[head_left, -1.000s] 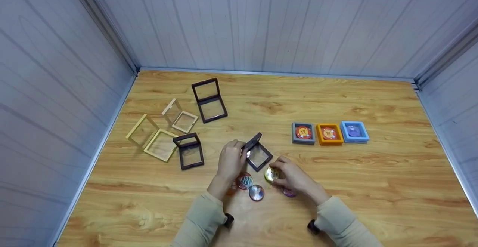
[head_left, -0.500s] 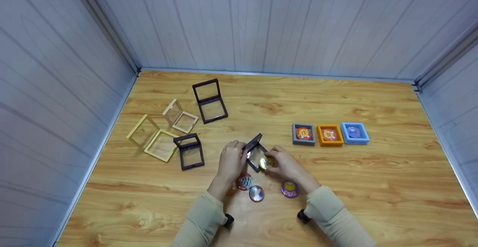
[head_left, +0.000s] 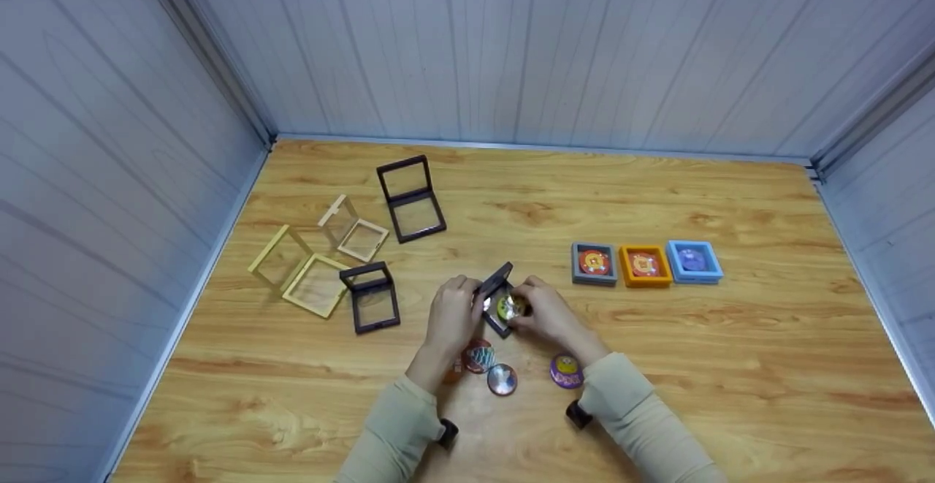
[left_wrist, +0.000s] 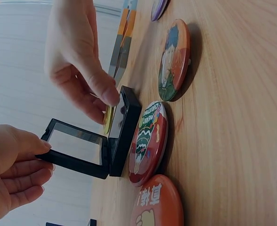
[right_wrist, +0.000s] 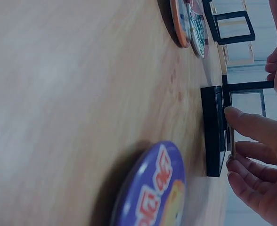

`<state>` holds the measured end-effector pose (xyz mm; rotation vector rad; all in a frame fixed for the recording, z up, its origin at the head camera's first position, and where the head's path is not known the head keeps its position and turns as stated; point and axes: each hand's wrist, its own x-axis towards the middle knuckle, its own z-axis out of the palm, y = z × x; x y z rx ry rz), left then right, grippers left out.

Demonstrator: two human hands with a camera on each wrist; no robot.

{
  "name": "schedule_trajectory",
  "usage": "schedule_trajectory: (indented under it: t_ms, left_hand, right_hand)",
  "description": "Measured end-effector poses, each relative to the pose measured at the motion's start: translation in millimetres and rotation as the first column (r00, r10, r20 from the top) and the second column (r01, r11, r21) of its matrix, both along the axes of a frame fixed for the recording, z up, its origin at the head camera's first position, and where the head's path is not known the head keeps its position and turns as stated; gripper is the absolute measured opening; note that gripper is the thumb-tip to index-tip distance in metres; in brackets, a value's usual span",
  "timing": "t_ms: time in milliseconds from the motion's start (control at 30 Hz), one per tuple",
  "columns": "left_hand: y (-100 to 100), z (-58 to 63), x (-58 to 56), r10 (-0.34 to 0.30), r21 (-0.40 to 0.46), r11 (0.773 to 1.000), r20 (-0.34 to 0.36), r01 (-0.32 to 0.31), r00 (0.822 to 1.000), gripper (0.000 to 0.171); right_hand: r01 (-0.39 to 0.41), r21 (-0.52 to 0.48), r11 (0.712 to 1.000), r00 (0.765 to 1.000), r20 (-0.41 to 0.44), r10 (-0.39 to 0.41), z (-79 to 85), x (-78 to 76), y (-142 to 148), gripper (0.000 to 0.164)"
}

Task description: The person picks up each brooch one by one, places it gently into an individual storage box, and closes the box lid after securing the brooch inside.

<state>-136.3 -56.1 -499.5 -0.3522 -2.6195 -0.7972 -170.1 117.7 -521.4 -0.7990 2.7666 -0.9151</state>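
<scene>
My left hand (head_left: 451, 315) pinches the raised lid of a small black display frame (left_wrist: 77, 159) between thumb and fingers. The frame stands hinged apart on the table, with clear film in both halves. Over its lower half, my right hand (head_left: 551, 313) holds a round yellow-green badge (head_left: 505, 309) by the edge. In the left wrist view the badge (left_wrist: 108, 120) sits close to the film; whether it touches is hard to tell. Near the frame lie a red Christmas badge (left_wrist: 149, 143), an orange badge (left_wrist: 159, 205), a badge with a dark-haired figure (left_wrist: 174, 61) and a purple badge (right_wrist: 152, 188).
To the left stand hinged frames: a yellow one (head_left: 292, 293), a beige one (head_left: 376, 245) and two black ones, one farther back (head_left: 420, 237), one nearer (head_left: 374, 326). On the right, grey (head_left: 594, 280), orange (head_left: 645, 282) and light blue (head_left: 695, 277) square cases hold round discs.
My right hand has carried the yellow-green badge leftward and away from me, over the black frame's lower half. The purple badge has come into full view. My left hand stays on the lid.
</scene>
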Motion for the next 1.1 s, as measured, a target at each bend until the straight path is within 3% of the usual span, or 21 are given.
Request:
schedule_trajectory:
  t_ms: [767,1100]
  left_hand:
    - [0.0,-0.8,0.3,-0.013,0.014,1.000,-0.011,0.013,1.000,0.006]
    - [0.0,-0.7,0.6,-0.004,0.006,1.000,-0.007,0.004,1.000,0.007]
  right_hand:
    - [-0.022,0.037,0.999,0.998,-0.056,0.024,-3.5,-7.1,-10.5,0.039]
    - [0.004,-0.019,1.000,1.000,0.008,-0.004,-0.9,-4.4,-0.5,0.046]
